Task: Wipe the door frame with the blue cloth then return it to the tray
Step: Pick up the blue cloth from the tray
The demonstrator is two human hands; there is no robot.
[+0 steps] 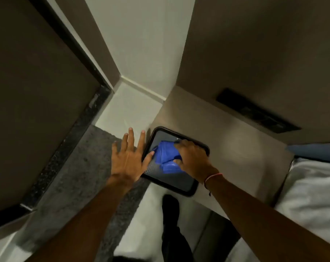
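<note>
The blue cloth (166, 155) was bunched inside the dark tray (186, 188), which was set on the beige surface (241, 148). The right hand (193, 157) was laid over the cloth's right side — fingers curled down onto the fabric, gripping it. The left hand (130, 157) was held flat just left of the tray with its fingers spread — only the thumb reached over the rim, touching the cloth's edge. The dark door frame (81, 118) was seen well to the left of that hand.
</note>
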